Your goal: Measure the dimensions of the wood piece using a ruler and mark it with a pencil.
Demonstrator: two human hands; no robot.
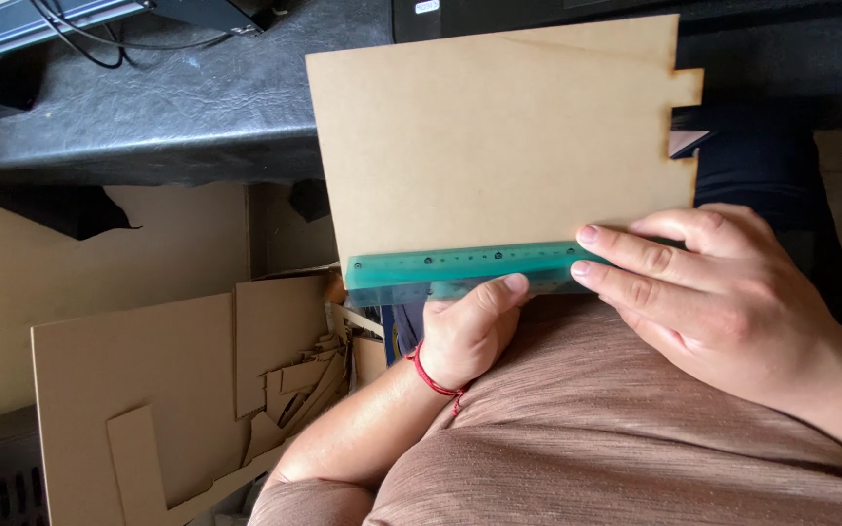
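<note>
Across the top of the view runs a dark leather-like surface (197, 107), its front edge passing behind the tan board (499, 136), which serves as the landmark here. Below and to the left of the board, a stack of cardboard sheets and offcuts (177, 390) leans at floor level, with loose strips heaped at the side nearest the board. Directly below the board, the person's brown ribbed garment (616, 429) fills the lower right of the view. The board itself is a flat tan panel, held roughly upright before the person, with a notched tab cut into its right edge. To the board's lower right, the right hand (723, 302) lies flat, fingers extended and close together, the fingertips pressing on the right end of the ruler; it grips nothing. At the board's lower edge, the left hand (465, 331) is closed round the board's bottom margin, thumb on top pinning the ruler from below. A translucent green ruler (470, 268) lies lengthwise along the board's bottom edge, touching it and spanning from its left corner to the right hand's fingertips. A thin red cord bracelet (433, 380) circles the left wrist, just below the board.
</note>
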